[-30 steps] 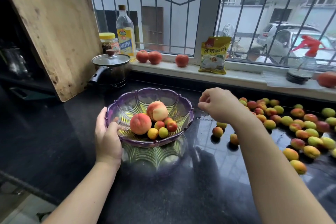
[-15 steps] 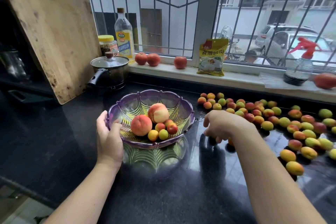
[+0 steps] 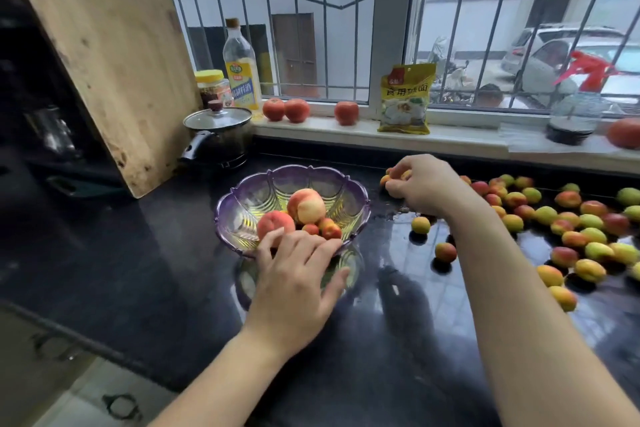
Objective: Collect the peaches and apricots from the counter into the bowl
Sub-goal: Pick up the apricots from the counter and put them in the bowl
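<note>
Purple glass bowl [image 3: 349, 199] on black desk [image 3: 138, 270], steadied by spread left fingers [image 3: 294, 250], loaded with two peaches and few apricots; most apricots [image 3: 571, 229] left scattered rightward, some gathered under curled right fingers [image 3: 398, 189].

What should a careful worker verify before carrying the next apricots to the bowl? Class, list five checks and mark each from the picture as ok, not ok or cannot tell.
1. Right hand has fruit: ok, its fingers are curled around small apricots at the back of the counter.
2. Grip is secure: cannot tell, the fingers hide most of the fruit.
3. Bowl is steadied: ok, the left hand rests on its near rim.
4. Room in the bowl: ok, two peaches and a few apricots fill only part of it.
5. Drop zone is clear: not ok, the left hand's fingers reach over the rim onto the fruit inside.
</note>
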{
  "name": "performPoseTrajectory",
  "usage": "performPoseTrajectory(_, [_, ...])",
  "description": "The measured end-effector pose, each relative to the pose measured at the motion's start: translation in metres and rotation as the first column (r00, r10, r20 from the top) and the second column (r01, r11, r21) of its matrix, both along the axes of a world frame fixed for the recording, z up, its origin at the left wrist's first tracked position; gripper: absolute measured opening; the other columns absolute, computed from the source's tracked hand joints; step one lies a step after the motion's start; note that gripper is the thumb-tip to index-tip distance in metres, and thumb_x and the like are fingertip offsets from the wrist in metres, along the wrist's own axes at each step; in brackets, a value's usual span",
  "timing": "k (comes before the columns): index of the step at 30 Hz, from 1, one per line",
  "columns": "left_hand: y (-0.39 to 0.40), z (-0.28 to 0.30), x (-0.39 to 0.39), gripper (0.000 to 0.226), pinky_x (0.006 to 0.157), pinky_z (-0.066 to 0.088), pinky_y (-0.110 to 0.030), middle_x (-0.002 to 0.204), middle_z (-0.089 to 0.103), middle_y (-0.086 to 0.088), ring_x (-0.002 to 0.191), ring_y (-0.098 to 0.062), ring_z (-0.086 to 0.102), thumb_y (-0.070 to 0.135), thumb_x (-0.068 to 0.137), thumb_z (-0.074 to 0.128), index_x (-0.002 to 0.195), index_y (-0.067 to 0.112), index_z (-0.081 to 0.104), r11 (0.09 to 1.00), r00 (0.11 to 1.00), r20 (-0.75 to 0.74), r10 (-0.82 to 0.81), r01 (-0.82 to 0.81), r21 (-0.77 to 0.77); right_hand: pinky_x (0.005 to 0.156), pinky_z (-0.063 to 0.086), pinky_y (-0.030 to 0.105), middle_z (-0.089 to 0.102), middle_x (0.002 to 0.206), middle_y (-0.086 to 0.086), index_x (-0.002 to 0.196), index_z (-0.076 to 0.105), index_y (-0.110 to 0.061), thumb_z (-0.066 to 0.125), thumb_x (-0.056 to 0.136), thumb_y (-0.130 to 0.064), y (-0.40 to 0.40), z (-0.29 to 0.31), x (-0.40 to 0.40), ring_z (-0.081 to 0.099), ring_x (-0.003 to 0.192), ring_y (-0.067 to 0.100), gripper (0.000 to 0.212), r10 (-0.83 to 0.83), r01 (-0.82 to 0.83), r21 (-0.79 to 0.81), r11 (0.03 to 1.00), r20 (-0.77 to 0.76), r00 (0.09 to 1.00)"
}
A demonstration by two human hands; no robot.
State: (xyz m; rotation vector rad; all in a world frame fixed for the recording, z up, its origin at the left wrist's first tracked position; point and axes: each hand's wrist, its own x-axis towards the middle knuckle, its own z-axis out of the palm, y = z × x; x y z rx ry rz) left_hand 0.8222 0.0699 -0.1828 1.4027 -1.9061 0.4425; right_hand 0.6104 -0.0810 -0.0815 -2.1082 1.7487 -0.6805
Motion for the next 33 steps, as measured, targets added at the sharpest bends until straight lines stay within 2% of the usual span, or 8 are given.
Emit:
performPoseTrajectory(4, [-0.002, 0.008, 0.002, 0.035, 0.098, 0.033, -0.044, 0.093, 0.068, 0.01, 0.093, -0.017, 0.063, 0.051, 0.097, 0.053, 0.102, 0.024, 0.075, 0.994, 0.991, -0.1, 0.093, -0.086, 0.071, 0.066, 0.046, 0.024, 0.068, 0.103, -0.004, 0.113, 0.071, -0.029, 0.069, 0.093, -0.032, 0.004, 0.001, 0.009, 0.058, 0.08, 0.008, 0.02, 0.107, -0.101, -0.048, 0.994, 0.15, 0.983])
performPoseTrajectory(8, [0.003, 0.002, 0.046, 0.039, 0.094, 0.03, -0.039, 0.077, 0.06, 0.011, 0.084, -0.018, 0.06, 0.04, 0.102, 0.044, 0.073, 0.024, 0.065, 0.984, 0.975, -0.137, 0.178, -0.172, 0.052, 0.071, 0.056, 0.029, 0.069, 0.096, -0.008, 0.1, 0.069, -0.033, 0.072, 0.09, -0.03, 0.016, 0.008, 0.015, 0.066, 0.083, 0.011, 0.011, 0.285, -0.29, 0.002, 0.957, 0.175, 0.942])
performPoseTrajectory(12, [0.002, -0.01, 0.059, 0.034, 0.104, 0.032, -0.04, 0.091, 0.059, 0.009, 0.097, -0.014, 0.054, 0.032, 0.105, 0.035, 0.081, 0.025, 0.058, 0.977, 0.938, -0.272, 0.215, -0.203, 0.071, 0.074, 0.061, 0.032, 0.071, 0.091, -0.011, 0.096, 0.067, -0.038, 0.077, 0.085, -0.033, 0.037, 0.017, 0.025, 0.071, 0.078, 0.005, 0.015, 0.501, -0.507, 0.164, 0.846, 0.076, 0.862])
performPoseTrajectory(17, [-0.001, -0.017, 0.051, 0.043, 0.098, 0.039, -0.041, 0.108, 0.059, 0.002, 0.108, -0.021, 0.051, 0.037, 0.107, 0.031, 0.096, 0.014, 0.066, 0.979, 0.915, -0.351, 0.201, -0.2, 0.04, 0.075, 0.055, 0.03, 0.068, 0.093, -0.016, 0.093, 0.066, -0.041, 0.076, 0.084, -0.047, 0.056, 0.021, 0.044, 0.065, 0.086, 0.005, 0.014, 0.606, -0.553, 0.287, 0.782, -0.145, 0.782])
performPoseTrajectory(23, [0.001, -0.015, 0.051, 0.04, 0.092, 0.041, -0.04, 0.101, 0.057, 0.002, 0.102, -0.022, 0.051, 0.036, 0.107, 0.032, 0.093, 0.014, 0.062, 0.982, 0.92, -0.343, 0.189, -0.184, 0.046, 0.068, 0.049, 0.028, 0.066, 0.098, -0.007, 0.101, 0.065, -0.03, 0.064, 0.092, -0.053, 0.06, 0.009, 0.061, 0.061, 0.086, 0.011, 0.025, 0.586, -0.483, 0.339, 0.807, -0.362, 0.725])
performPoseTrajectory(26, [0.001, -0.015, 0.051, 0.039, 0.091, 0.042, -0.04, 0.099, 0.057, 0.001, 0.101, -0.022, 0.05, 0.034, 0.107, 0.033, 0.092, 0.012, 0.062, 0.981, 0.92, -0.341, 0.191, -0.192, 0.033, 0.056, 0.049, 0.02, 0.072, 0.081, -0.007, 0.094, 0.068, -0.026, 0.058, 0.098, -0.048, 0.058, 0.016, 0.049, 0.066, 0.07, 0.0, 0.024, 0.547, -0.486, 0.275, 0.83, -0.225, 0.807])
performPoseTrajectory(29, [0.0, -0.015, 0.051, 0.037, 0.089, 0.045, -0.041, 0.099, 0.058, -0.002, 0.099, -0.023, 0.052, 0.03, 0.106, 0.033, 0.092, 0.011, 0.062, 0.977, 0.922, -0.324, 0.21, -0.212, 0.03, 0.066, 0.057, 0.03, 0.074, 0.074, -0.012, 0.085, 0.07, -0.026, 0.059, 0.099, -0.036, 0.044, 0.026, 0.023, 0.069, 0.069, 0.006, 0.02, 0.39, -0.384, 0.111, 0.917, -0.039, 0.92])
performPoseTrajectory(33, [-0.003, -0.017, 0.053, 0.045, 0.092, 0.047, -0.044, 0.109, 0.061, -0.009, 0.105, -0.026, 0.055, 0.029, 0.107, 0.03, 0.095, 0.004, 0.066, 0.965, 0.903, -0.348, 0.253, -0.261, 0.024, 0.063, 0.053, 0.031, 0.074, 0.076, -0.002, 0.087, 0.07, -0.021, 0.059, 0.098, -0.024, 0.019, 0.013, -0.012, 0.069, 0.077, 0.017, 0.017, 0.129, -0.118, 0.116, 0.986, -0.09, 0.988])
